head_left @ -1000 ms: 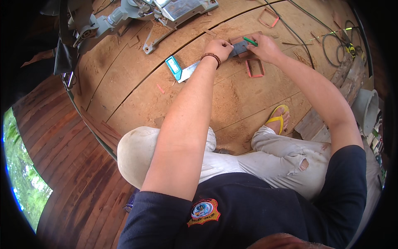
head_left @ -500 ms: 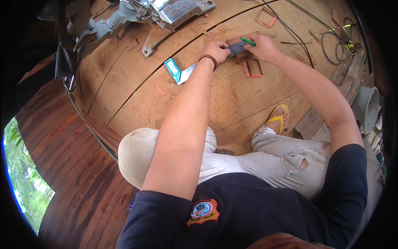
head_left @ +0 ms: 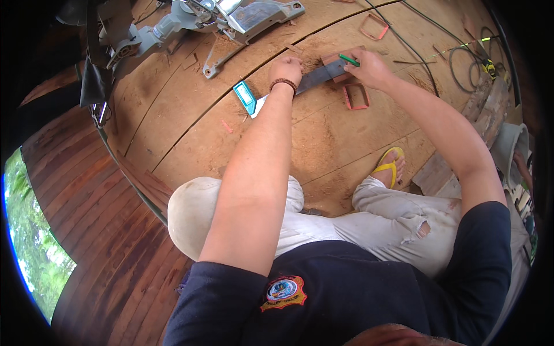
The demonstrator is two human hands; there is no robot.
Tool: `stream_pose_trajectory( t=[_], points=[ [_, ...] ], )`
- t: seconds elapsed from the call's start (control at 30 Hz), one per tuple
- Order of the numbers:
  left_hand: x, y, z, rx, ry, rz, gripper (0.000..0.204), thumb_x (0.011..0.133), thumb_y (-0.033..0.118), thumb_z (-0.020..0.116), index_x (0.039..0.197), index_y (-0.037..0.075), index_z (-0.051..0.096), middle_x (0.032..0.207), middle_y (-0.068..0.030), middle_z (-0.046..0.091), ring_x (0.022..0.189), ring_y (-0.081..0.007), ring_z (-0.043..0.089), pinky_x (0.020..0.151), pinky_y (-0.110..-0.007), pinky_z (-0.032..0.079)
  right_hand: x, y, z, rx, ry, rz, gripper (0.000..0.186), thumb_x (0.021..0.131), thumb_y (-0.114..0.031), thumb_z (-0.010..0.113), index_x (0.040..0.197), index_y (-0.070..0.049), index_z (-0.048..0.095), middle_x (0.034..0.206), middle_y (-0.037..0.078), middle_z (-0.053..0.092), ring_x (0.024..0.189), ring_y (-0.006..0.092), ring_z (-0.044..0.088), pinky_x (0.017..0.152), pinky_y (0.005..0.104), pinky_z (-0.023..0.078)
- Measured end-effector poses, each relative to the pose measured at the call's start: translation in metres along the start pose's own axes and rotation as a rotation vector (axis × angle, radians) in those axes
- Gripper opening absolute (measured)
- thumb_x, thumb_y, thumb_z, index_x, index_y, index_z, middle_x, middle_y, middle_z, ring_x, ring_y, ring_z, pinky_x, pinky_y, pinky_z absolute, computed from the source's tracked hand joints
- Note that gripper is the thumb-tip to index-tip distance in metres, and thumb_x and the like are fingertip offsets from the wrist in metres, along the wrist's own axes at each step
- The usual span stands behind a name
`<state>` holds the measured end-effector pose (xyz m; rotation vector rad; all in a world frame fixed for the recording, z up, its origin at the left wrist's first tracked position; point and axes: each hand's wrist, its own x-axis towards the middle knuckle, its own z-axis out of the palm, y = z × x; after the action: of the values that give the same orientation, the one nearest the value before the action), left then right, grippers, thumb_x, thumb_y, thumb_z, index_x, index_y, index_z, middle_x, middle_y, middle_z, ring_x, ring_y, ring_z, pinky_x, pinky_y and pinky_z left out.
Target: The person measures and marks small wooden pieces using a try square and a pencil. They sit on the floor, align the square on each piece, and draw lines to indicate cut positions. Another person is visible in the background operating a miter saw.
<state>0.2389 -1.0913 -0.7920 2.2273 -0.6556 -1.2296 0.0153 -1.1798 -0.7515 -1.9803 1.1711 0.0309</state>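
Note:
My right hand (head_left: pixel 369 69) is closed around a green pencil (head_left: pixel 348 60), at the right end of a dark flat metal strip (head_left: pixel 318 76). The strip lies across a reddish-brown wood piece (head_left: pixel 353 51). Curled fingers of my left hand (head_left: pixel 286 70) sit by the strip's left part; what they grip, if anything, is hidden. A try square with a teal handle (head_left: pixel 245 97) lies beside my left wrist. Its pale blade (head_left: pixel 258 107) runs under the wrist in line with the dark strip, and my arm covers where they meet.
Two small red rectangular frames (head_left: pixel 355 97) (head_left: pixel 375 27) lie on the sawdusty boards. A grey metal power-tool stand (head_left: pixel 254 20) is at the upper left. Black cables (head_left: pixel 424 63) and a yellow-black tool (head_left: pixel 489 68) lie at the right. My yellow-sandalled foot (head_left: pixel 389 165) rests nearer me.
My left hand has shifted left along the dark strip, baring more of it, and its fingers are more curled. My right hand still holds the pencil at nearly the same spot.

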Motion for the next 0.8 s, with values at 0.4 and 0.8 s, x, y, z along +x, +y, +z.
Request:
stream_pose_trajectory(
  t=[0.4, 0.8],
  points=[
    [-0.003, 0.009, 0.01, 0.172, -0.089, 0.103, 0.024, 0.087, 0.026, 0.062, 0.092, 0.007, 0.077, 0.089, -0.007, 0.075, 0.086, -0.0157, 0.068, 0.082, -0.031, 0.05, 0.002, 0.002, 0.001, -0.087, -0.013, 0.007, 0.024, 0.088, -0.025, 0.068, 0.096, -0.003, 0.064, 0.09, 0.02, 0.067, 0.091, 0.0391, 0.064, 0.079, 0.0472, 0.049],
    [-0.018, 0.016, 0.011, 0.248, -0.212, 0.132, 0.029, 0.085, 0.031, 0.065, 0.097, 0.007, 0.076, 0.097, -0.012, 0.074, 0.092, -0.0217, 0.067, 0.086, -0.033, 0.05, 0.001, 0.003, 0.002, -0.043, 0.021, -0.033, 0.025, 0.088, -0.025, 0.067, 0.1, -0.003, 0.065, 0.092, 0.019, 0.068, 0.091, 0.0383, 0.064, 0.08, 0.047, 0.05]
  ],
)
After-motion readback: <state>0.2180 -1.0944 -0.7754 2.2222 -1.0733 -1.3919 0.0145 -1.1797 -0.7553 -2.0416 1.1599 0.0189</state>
